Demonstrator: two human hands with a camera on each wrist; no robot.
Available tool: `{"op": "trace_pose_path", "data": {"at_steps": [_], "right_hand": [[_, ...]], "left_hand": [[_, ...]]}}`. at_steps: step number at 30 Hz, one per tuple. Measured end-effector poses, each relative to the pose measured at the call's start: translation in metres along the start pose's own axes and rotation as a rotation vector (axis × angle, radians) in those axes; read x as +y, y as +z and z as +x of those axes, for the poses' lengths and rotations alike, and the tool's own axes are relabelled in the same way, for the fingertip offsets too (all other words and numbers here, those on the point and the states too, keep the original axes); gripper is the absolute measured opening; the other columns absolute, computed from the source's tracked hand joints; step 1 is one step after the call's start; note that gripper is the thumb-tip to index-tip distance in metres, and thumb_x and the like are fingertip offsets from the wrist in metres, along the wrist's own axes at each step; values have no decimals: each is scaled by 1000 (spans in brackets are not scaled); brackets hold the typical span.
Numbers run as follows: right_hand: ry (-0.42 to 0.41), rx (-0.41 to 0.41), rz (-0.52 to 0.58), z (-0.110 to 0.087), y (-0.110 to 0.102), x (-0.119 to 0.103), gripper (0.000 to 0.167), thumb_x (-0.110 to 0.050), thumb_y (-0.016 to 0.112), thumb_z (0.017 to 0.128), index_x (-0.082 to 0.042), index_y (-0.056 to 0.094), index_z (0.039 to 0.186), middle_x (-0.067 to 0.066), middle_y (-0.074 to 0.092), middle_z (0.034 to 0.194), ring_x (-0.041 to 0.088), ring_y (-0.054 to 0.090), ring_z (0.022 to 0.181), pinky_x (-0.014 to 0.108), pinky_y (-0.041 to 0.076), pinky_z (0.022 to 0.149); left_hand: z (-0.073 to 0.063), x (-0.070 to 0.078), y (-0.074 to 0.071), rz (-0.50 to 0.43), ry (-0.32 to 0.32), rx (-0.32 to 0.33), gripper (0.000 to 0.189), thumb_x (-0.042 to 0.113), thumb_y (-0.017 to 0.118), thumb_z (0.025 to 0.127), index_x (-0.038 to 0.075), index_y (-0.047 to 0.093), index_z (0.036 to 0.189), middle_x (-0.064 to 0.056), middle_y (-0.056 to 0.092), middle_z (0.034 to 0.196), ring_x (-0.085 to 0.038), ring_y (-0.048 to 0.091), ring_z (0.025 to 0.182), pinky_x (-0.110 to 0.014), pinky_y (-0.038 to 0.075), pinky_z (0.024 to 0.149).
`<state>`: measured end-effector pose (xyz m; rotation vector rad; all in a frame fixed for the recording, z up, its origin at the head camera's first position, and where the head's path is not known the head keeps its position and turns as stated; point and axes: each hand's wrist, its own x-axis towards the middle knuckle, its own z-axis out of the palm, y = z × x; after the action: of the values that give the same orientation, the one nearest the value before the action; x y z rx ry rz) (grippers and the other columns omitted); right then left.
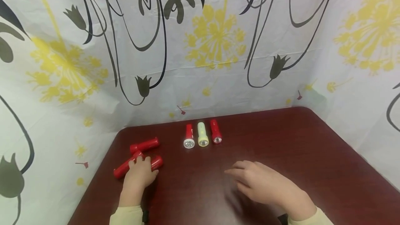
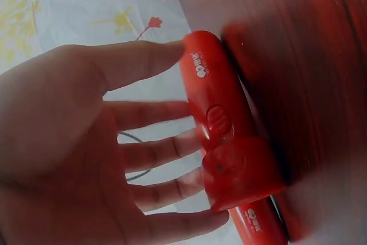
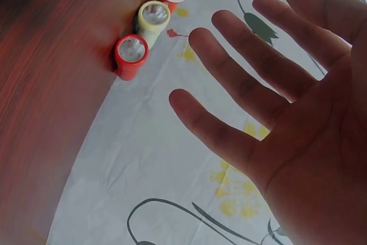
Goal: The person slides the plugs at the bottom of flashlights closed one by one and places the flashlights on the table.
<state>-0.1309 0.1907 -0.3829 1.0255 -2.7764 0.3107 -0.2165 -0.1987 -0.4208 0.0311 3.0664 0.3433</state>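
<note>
My left hand (image 1: 139,174) reaches over a group of red flashlights at the table's left. In the left wrist view its fairly straight fingers and thumb touch or nearly touch a red flashlight (image 2: 209,90) with a slide switch. Part of another red flashlight (image 2: 258,225) shows past that one's head. From the head, one red flashlight (image 1: 123,167) lies left of the hand, one (image 1: 157,163) sticks out at its right, and a third (image 1: 147,144) lies behind. My right hand (image 1: 260,181) hovers over the table with relaxed, spread fingers, holding nothing.
Toward the back edge of the dark red table (image 1: 265,131), a red flashlight with a white rim (image 1: 189,136), a pale yellow one (image 1: 202,134) and a red one (image 1: 216,132) lie side by side, lenses forward. A patterned cloth (image 1: 175,79) hangs behind.
</note>
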Motion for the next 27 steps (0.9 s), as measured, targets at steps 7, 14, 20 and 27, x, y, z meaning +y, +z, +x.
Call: {"op": "trace_pose_path", "data": {"at_steps": [7,14,20,27], "right_hand": [[18,-6,0,-3,-1,-1,39,-16,73,95,-26,74,133,-9,71,119,9,69,101,38,61,87],[38,-20,18,-7,-4,1,41,-17,73,95,-27,72,135,-9,70,121,11,70,104,39,61,90],[77,-15,34,-15,-8,5,44,-19,74,96,-29,70,138,-9,69,126,12,70,106,40,61,91],[54,33,24,-22,-14,0,49,-21,75,96,-29,66,144,-11,68,131,10,70,108,38,61,92]], "left_hand": [[1,1,5,21,9,-12,79,19,90,80,-4,51,145,-35,55,136,-57,45,127,-75,55,91],[-2,1,4,52,58,-44,67,15,95,75,3,62,132,-24,68,125,-46,55,116,-71,57,86],[-1,7,8,18,154,-4,48,22,87,88,7,63,126,-14,71,118,-33,61,105,-58,60,86],[-33,38,-2,-513,215,39,53,30,62,107,10,46,154,-13,66,133,-25,63,114,-51,57,103]]}}
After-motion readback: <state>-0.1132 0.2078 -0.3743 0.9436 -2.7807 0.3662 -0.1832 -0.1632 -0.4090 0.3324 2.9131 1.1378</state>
